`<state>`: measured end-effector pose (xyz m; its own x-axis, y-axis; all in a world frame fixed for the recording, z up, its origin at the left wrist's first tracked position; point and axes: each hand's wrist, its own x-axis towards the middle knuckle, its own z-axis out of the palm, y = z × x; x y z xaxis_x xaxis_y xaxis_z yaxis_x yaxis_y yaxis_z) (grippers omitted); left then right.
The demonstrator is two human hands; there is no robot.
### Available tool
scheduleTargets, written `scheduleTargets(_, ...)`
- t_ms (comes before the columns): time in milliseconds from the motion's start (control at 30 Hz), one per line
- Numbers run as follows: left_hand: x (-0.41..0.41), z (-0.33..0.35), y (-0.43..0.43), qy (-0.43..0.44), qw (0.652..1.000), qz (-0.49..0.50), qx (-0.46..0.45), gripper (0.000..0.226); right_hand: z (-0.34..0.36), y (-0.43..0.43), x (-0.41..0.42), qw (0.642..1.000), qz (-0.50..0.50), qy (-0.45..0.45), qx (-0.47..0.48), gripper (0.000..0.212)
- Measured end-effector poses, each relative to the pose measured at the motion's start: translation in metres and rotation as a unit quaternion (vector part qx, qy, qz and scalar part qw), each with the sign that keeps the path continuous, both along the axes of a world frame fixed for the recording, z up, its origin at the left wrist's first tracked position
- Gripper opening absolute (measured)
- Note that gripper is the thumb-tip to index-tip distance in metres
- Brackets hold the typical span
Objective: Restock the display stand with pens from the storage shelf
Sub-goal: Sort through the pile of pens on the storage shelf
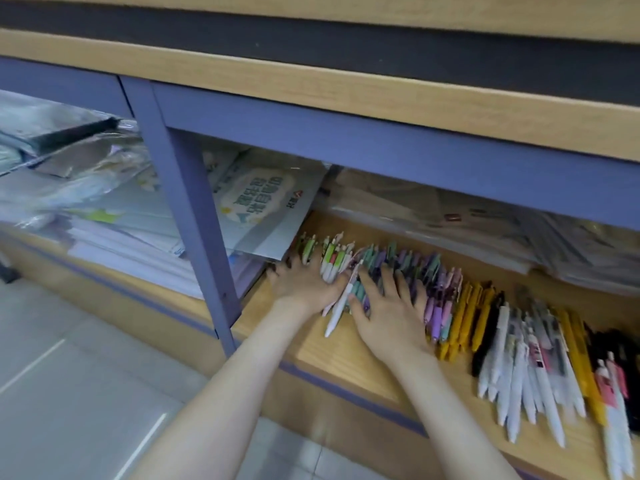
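I see both hands down on the low light-wood storage shelf with purple frame (332, 355). My read: left hand (304, 282) flat, fingers spread on green-and-white pens; right hand (391, 306) flat, fingers splayed on teal and purple ones. Neither is curled round anything. The long row of mixed-colour plastic pens (450, 306) lies on the shelf board. A slim white pen (337, 311) sits angled between the hands.
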<state>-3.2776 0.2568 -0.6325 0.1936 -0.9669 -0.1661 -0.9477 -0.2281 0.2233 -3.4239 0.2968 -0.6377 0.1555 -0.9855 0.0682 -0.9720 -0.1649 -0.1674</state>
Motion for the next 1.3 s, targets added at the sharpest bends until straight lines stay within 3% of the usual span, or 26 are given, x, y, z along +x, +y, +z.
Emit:
scheduleTargets(433, -0.048, -0.002, 0.016, 0.063, 0.996, -0.044, -0.052, 0.065, 0.005, 0.012, -0.027, 1.000, -0.008, -0.017, -0.021, 0.050)
scheduleTargets(667, -0.093, 0.009, 0.024, 0.177, 0.979, -0.084, -0.065, 0.063, 0.008, 0.021, -0.059, 0.997, -0.053, -0.008, -0.055, 0.049)
scheduleTargets(967, -0.132, 0.012, 0.030, 0.162, 0.980, -0.112, -0.035, 0.062, 0.006, 0.026, -0.099, 0.996, -0.070, -0.042, -0.040, 0.050)
scheduleTargets(1300, -0.120, 0.013, 0.025, 0.147, 0.985, -0.086, -0.013, 0.084, 0.009, 0.037, -0.117, 0.995, -0.062, -0.055, -0.047, 0.053)
